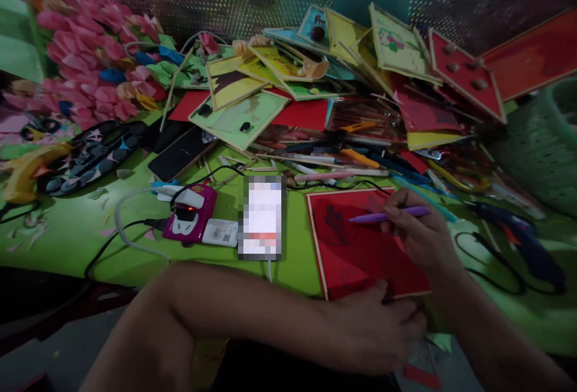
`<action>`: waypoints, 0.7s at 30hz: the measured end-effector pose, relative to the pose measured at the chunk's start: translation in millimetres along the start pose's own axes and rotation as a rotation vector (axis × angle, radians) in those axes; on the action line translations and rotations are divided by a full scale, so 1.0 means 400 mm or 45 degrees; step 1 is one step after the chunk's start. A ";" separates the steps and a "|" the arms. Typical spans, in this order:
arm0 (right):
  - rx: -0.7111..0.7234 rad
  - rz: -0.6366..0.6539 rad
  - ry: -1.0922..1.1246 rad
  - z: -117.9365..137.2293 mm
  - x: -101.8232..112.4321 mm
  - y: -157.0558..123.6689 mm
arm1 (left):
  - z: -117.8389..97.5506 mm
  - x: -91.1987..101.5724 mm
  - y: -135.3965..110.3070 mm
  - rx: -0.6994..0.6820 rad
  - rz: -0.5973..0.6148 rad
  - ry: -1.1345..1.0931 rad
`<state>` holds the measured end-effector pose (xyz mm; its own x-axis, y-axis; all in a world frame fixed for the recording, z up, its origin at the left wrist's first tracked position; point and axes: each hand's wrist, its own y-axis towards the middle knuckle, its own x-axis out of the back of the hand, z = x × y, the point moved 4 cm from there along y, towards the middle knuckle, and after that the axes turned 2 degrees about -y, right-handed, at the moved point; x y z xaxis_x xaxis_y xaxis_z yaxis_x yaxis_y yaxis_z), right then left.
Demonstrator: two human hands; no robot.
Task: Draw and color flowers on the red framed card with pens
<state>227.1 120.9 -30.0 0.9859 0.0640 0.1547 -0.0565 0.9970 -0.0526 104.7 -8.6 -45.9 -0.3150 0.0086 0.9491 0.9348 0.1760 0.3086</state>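
Note:
A red card [360, 254] with a pale stick frame lies on the green table, bearing dark line drawings of plant-like shapes. Pinched in my right hand [412, 229] is a purple pen [367, 218], its tip pointing left over the upper part of the card. Whether the tip touches the card I cannot tell. My left hand [378, 329] grips the card's near edge, thumb on top and fingers curled by the lower right; some fingertips are hidden. Left of the card a lit phone [261, 217], its screen blurred out, lies with a white cable attached.
A purple power socket [189, 214] with plugs and cords sits left. Framed coloured cards [243, 116], pens and sticks pile along the back. Pink paper flowers [94, 49] and a yellow glue gun [31, 169] stand left; a blue glue gun [518, 235] and green basket [532, 133] right.

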 end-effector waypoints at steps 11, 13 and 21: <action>0.053 0.078 -0.193 -0.010 -0.008 0.003 | 0.001 0.008 -0.001 -0.014 0.000 0.047; 0.050 0.094 -0.225 -0.015 -0.009 0.003 | 0.003 0.010 0.000 -0.021 0.009 0.059; 0.053 0.076 -0.241 -0.025 -0.004 0.004 | 0.006 0.017 -0.001 -0.027 0.002 0.066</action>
<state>226.9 121.9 -40.4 0.9335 0.1263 0.3357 -0.1245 0.9919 -0.0268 101.7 -6.2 -39.9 -0.3053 -0.0422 0.9513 0.9386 0.1552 0.3081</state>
